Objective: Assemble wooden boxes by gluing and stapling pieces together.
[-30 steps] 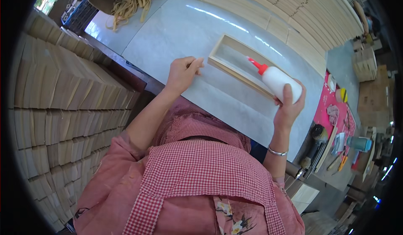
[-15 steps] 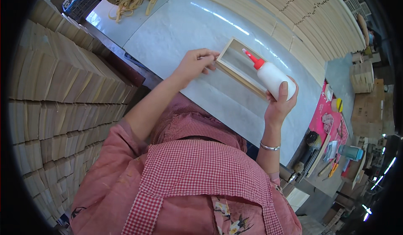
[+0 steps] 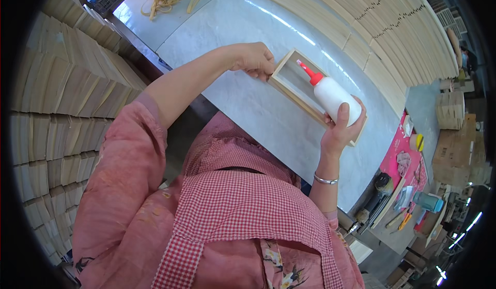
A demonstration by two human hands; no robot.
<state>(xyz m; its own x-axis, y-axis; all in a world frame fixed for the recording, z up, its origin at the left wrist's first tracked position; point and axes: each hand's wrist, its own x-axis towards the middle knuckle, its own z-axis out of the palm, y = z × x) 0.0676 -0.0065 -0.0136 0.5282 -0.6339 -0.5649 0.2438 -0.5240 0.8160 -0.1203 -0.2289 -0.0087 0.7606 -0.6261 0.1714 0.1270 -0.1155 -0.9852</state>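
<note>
Fingers of the right hand point(image 3: 340, 128) wrap a white, red-tipped bottle point(image 3: 333, 97) above a narrow wooden frame point(image 3: 295, 97) lying on the grey desk point(image 3: 219, 30); the left hand point(image 3: 258, 60), fingers bent, touches the frame's left end, though whether they pinch it cannot be told.

Bottle point(image 3: 336, 100): white plastic, smooth; nozzle point(image 3: 310, 74) is glossy red plastic. Frame point(image 3: 294, 95): pale wood, matt. Surface point(image 3: 268, 118) looks smooth, glossy, light-streaked. Bracelet point(image 3: 326, 180): polished metal. Apron point(image 3: 248, 206), lower centre: checked cloth. Stacked slats point(image 3: 59, 77), left: rough-looking wood.
</note>
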